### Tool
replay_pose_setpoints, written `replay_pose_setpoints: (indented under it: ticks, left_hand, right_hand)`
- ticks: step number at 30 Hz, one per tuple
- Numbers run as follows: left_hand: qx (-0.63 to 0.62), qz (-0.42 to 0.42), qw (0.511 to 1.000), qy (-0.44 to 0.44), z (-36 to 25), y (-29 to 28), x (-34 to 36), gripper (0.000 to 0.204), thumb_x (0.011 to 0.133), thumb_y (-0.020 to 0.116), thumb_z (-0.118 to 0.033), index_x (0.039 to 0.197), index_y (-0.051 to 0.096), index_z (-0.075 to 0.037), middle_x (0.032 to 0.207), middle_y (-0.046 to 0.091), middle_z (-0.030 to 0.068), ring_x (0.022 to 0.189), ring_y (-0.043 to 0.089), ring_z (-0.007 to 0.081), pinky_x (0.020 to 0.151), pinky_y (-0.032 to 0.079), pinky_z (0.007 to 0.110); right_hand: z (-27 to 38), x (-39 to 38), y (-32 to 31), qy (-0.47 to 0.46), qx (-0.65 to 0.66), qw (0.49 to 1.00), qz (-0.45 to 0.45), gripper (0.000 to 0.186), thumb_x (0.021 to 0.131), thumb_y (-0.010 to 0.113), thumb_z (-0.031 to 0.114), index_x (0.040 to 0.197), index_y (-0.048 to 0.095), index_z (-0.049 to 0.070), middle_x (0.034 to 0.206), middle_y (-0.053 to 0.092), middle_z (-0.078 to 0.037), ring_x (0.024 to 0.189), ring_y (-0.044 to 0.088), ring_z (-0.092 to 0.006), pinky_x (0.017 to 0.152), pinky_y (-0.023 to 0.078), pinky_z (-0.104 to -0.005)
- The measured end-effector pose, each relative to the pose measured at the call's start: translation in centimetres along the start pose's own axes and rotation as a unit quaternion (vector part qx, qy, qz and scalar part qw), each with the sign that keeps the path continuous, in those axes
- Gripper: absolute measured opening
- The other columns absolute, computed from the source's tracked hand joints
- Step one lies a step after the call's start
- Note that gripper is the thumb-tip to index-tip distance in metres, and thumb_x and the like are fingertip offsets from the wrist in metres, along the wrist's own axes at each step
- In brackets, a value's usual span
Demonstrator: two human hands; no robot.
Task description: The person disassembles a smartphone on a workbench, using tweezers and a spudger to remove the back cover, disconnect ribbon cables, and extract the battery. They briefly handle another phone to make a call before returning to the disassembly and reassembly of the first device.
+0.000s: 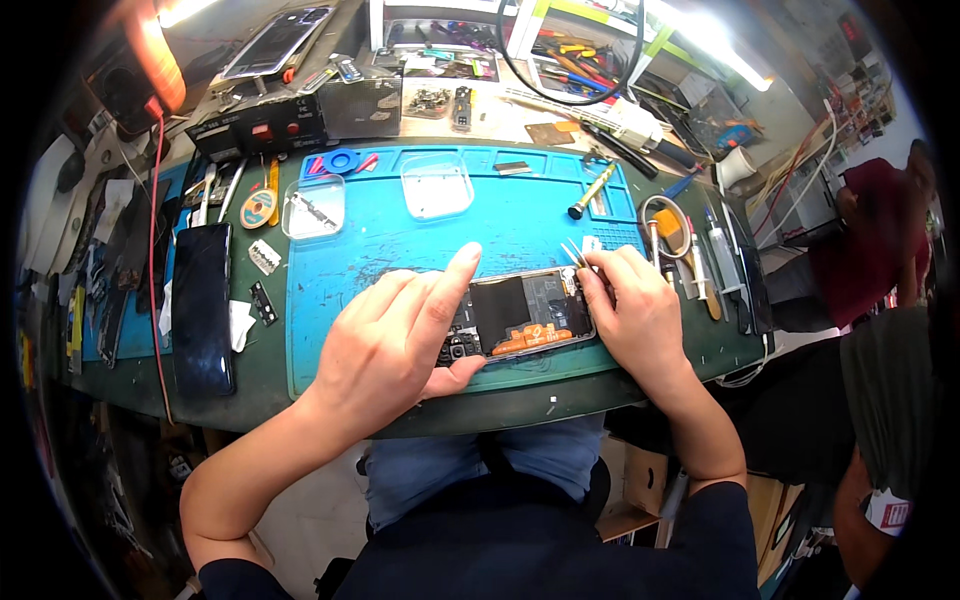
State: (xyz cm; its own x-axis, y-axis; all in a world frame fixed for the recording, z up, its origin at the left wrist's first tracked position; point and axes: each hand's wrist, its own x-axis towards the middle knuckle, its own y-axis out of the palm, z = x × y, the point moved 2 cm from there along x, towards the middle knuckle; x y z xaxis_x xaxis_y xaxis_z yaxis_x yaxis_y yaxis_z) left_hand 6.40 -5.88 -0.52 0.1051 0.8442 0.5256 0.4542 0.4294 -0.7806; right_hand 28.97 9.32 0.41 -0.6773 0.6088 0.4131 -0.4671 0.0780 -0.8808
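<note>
An opened smartphone (505, 305) lies sideways on the blue repair mat (400, 235), its dark inside, an orange flex part and a camera block at the left end exposed. My left hand (385, 335) grips the phone's left end, thumb along the near edge and the other fingers over the far side. Metal tweezers (573, 252) are pinched in my right hand (637, 308), which rests at the phone's right end. Their tips point up and away, slightly apart, with nothing visible between them. My right fingers partly cover that end of the phone.
Two clear plastic boxes (437, 187) and a yellow-handled screwdriver (593, 190) sit on the mat's far part. At left lie a dark phone (203, 310), a razor blade (264, 256) and a solder spool (258, 207). Syringes (722, 255) lie right. Two people (880, 235) are beyond.
</note>
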Motion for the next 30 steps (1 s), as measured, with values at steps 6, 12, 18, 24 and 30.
replay_pose_setpoints:
  ticks: [6, 12, 18, 24, 30]
  left_hand:
    - [-0.013, 0.023, 1.000, 0.014, 0.1, -0.3, 0.4, 0.105, 0.068, 0.092, -0.027, 0.156, 0.041, 0.001, 0.117, 0.068, 0.0141, 0.103, 0.064, 0.0320, 0.090, 0.055, 0.041]
    - [-0.051, 0.052, 0.997, -0.039, 0.1, -0.9, 0.2, 0.106, 0.066, 0.093, -0.017, 0.157, 0.040, 0.000, 0.120, 0.068, 0.0129, 0.103, 0.064, 0.0320, 0.092, 0.054, 0.041]
    - [-0.047, 0.029, 0.998, -0.032, -0.5, -0.4, 0.4, 0.106, 0.066, 0.091, -0.021, 0.157, 0.040, 0.001, 0.111, 0.065, 0.0127, 0.102, 0.062, 0.0308, 0.091, 0.053, 0.040]
    - [-0.025, -0.016, 1.000, -0.003, 0.0, 0.2, -0.2, 0.106, 0.067, 0.090, -0.023, 0.157, 0.040, 0.001, 0.103, 0.063, 0.0112, 0.097, 0.062, 0.0286, 0.088, 0.054, 0.038]
    - [-0.062, -0.034, 0.998, 0.000, 0.2, 0.3, -0.3, 0.109, 0.068, 0.090, -0.022, 0.160, 0.035, 0.000, 0.101, 0.063, 0.0105, 0.096, 0.062, 0.0276, 0.087, 0.055, 0.038]
  right_hand:
    - [-0.3, -0.2, -0.2, 0.015, -0.013, 1.000, -0.002, 0.015, 0.096, 0.072, 0.018, 0.105, 0.071, 0.005, 0.089, 0.067, -0.011, 0.079, 0.068, -0.0316, 0.069, 0.054, -0.0408]
    - [-3.2, 0.5, -3.6, 0.100, -0.078, 0.988, -0.084, 0.018, 0.097, 0.072, 0.023, 0.108, 0.073, 0.010, 0.090, 0.071, -0.009, 0.080, 0.072, -0.0294, 0.067, 0.054, -0.0414]
    - [-7.2, 1.0, -3.7, 0.213, -0.072, 0.974, 0.039, 0.037, 0.092, 0.076, 0.026, 0.125, 0.068, 0.010, 0.088, 0.074, -0.008, 0.077, 0.073, -0.0302, 0.071, 0.056, -0.0431]
    - [-0.5, 2.4, -5.5, 0.096, 0.217, 0.964, -0.117, 0.058, 0.096, 0.070, 0.001, 0.151, 0.051, 0.005, 0.091, 0.069, -0.009, 0.077, 0.072, -0.0149, 0.067, 0.059, -0.0291]
    - [8.0, 2.7, -1.0, -0.190, 0.418, 0.889, 0.002, 0.053, 0.090, 0.071, -0.009, 0.140, 0.056, -0.006, 0.100, 0.070, -0.015, 0.081, 0.072, -0.0207, 0.069, 0.060, -0.0321]
